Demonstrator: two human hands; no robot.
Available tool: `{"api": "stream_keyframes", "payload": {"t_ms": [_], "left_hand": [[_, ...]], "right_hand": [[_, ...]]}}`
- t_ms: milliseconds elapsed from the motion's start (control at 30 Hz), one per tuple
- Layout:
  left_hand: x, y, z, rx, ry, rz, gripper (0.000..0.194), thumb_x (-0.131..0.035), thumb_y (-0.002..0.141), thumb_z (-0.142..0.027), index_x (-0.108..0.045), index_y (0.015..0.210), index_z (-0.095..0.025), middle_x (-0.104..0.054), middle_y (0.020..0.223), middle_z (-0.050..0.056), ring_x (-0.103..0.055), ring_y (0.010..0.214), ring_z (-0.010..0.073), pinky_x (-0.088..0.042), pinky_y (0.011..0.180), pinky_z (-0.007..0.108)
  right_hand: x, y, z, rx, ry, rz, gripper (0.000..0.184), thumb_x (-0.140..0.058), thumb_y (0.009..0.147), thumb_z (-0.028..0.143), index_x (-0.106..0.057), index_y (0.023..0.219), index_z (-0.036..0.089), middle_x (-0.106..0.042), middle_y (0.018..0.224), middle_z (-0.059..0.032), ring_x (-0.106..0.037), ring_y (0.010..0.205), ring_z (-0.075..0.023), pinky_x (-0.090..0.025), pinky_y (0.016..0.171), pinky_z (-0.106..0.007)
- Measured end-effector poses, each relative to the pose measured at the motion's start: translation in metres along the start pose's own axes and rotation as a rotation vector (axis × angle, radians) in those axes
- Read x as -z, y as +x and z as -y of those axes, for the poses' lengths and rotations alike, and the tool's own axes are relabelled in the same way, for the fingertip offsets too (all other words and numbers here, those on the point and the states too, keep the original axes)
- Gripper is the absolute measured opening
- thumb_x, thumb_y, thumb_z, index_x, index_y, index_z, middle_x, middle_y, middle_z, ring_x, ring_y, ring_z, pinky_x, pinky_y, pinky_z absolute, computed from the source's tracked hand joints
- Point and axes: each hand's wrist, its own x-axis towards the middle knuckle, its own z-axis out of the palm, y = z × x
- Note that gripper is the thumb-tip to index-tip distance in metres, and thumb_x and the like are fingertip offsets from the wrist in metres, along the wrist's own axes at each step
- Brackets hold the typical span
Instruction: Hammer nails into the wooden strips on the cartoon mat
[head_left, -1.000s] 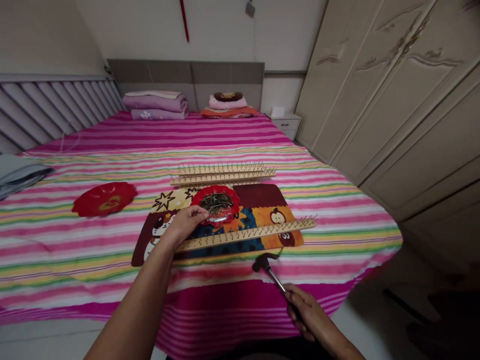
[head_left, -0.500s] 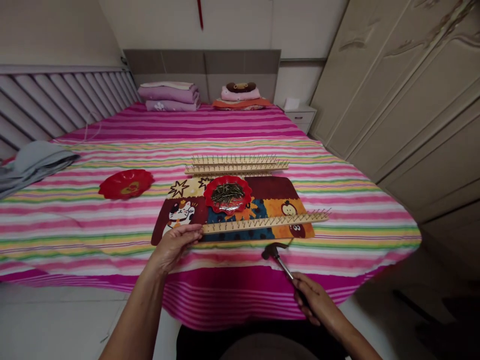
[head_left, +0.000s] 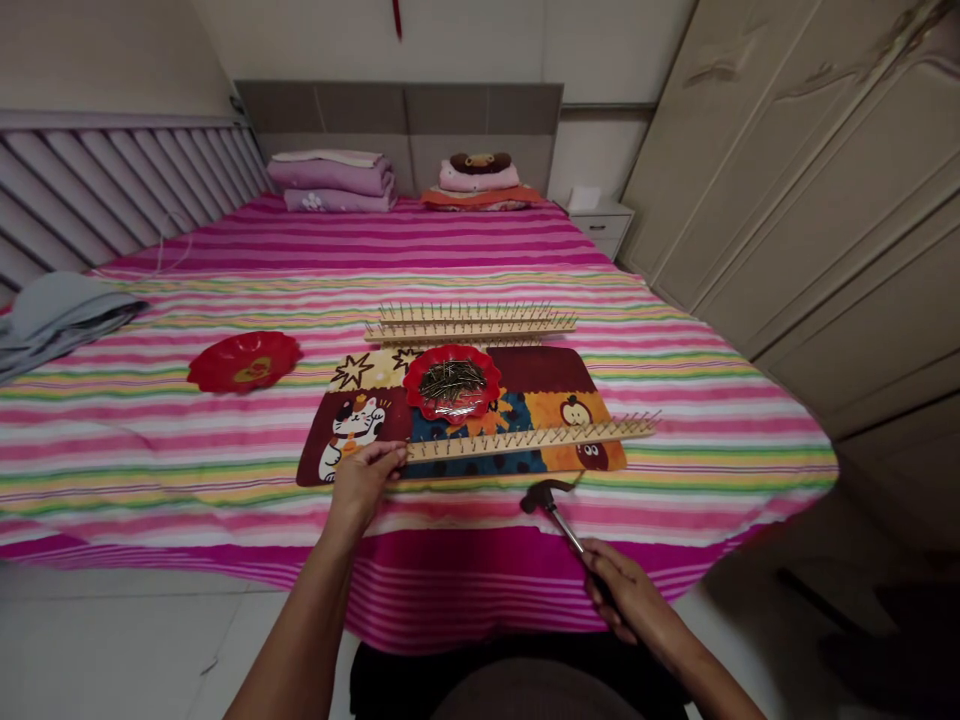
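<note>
- The left hand (head_left: 364,482) is open and holds nothing, its fingertips (head_left: 395,452) at the left end of the near nail-studded wooden strip (head_left: 525,442); contact cannot be told.
- The right hand (head_left: 626,590) is closed around the metal handle of a small hammer (head_left: 562,528), whose head lies near the patchwork mat (head_left: 559,368).
- A red plate of nails (head_left: 452,385) sits on that mat, between the near strip and a far nail-studded wooden strip (head_left: 469,325).
- A second red plate (head_left: 244,362) lies left on the striped bedspread (head_left: 450,250).

Steel-shafted hammer (head_left: 553,512) gripped in right hand (head_left: 626,597), dark head forward; left hand (head_left: 362,487) open, just beside end of nail-studded wooden strip (head_left: 529,441).
</note>
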Motion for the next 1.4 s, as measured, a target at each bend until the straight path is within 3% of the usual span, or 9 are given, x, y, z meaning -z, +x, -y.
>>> {"api": "stream_keyframes", "payload": {"t_ms": [467,633,733,900,1033,1233,1400], "left_hand": [[0.0,0.002,-0.005,-0.098,0.426,0.008,0.026,-0.061,0.062,-0.041,-0.069,0.075,-0.02,-0.066,0.06,-0.001,-0.057,0.056,0.0138,-0.044,0.056,0.024],[-0.003,-0.003,-0.005,-0.151,0.502,-0.017,0.024,-0.058,0.066,-0.04,-0.069,0.076,-0.02,-0.069,0.069,0.0,-0.061,0.065,0.0158,-0.045,0.064,0.026],[-0.005,-0.005,0.0,-0.235,0.552,-0.034,0.02,-0.056,0.069,-0.037,-0.068,0.073,-0.021,-0.07,0.078,0.001,-0.062,0.075,0.0166,-0.046,0.071,0.027],[-0.01,-0.008,0.006,-0.332,0.627,-0.066,0.018,-0.054,0.072,-0.033,-0.068,0.076,-0.023,-0.07,0.085,0.001,-0.061,0.082,0.0168,-0.045,0.078,0.028],[-0.01,-0.009,0.01,-0.343,0.627,-0.077,0.018,-0.053,0.074,-0.032,-0.068,0.077,-0.024,-0.07,0.087,0.001,-0.061,0.084,0.0169,-0.045,0.079,0.028],[-0.01,-0.01,0.015,-0.381,0.642,-0.099,0.014,-0.053,0.075,-0.027,-0.067,0.075,-0.023,-0.069,0.086,0.001,-0.061,0.083,0.016,-0.044,0.077,0.026],[-0.009,-0.011,0.015,-0.392,0.661,-0.084,0.016,-0.052,0.075,-0.025,-0.067,0.079,-0.022,-0.069,0.086,0.002,-0.061,0.082,0.0159,-0.044,0.075,0.025]], "right_hand": [[-0.003,-0.004,0.005,-0.021,0.003,-0.031,0.04,-0.048,0.071,0.048,-0.05,0.1,0.021,-0.04,0.047,0.01,-0.027,0.029,-0.0033,-0.014,0.027,-0.012],[-0.015,-0.011,0.01,-0.011,-0.02,-0.02,0.045,-0.048,0.07,0.053,-0.05,0.102,0.02,-0.035,0.044,0.0114,-0.024,0.028,-0.0042,-0.014,0.028,-0.014],[-0.03,-0.018,0.028,0.038,-0.025,0.064,0.047,-0.047,0.073,0.055,-0.049,0.106,0.021,-0.035,0.046,0.0111,-0.024,0.03,-0.005,-0.016,0.03,-0.017],[-0.063,-0.022,0.085,0.315,-0.186,0.169,0.032,-0.043,0.083,0.048,-0.055,0.091,0.019,-0.039,0.051,0.0074,-0.033,0.039,-0.0072,-0.025,0.037,-0.019],[-0.088,-0.015,0.123,0.491,-0.351,0.172,0.024,-0.039,0.088,0.036,-0.058,0.088,0.019,-0.042,0.054,0.0061,-0.04,0.049,-0.0092,-0.032,0.047,-0.02],[-0.112,-0.001,0.14,0.654,-0.505,0.176,0.025,-0.037,0.089,0.027,-0.058,0.1,0.019,-0.041,0.055,0.0063,-0.039,0.05,-0.0092,-0.031,0.049,-0.02],[-0.11,-0.004,0.14,0.612,-0.612,0.173,0.021,-0.039,0.087,0.023,-0.058,0.082,0.018,-0.04,0.053,0.0062,-0.036,0.048,-0.0091,-0.027,0.047,-0.021]]}}
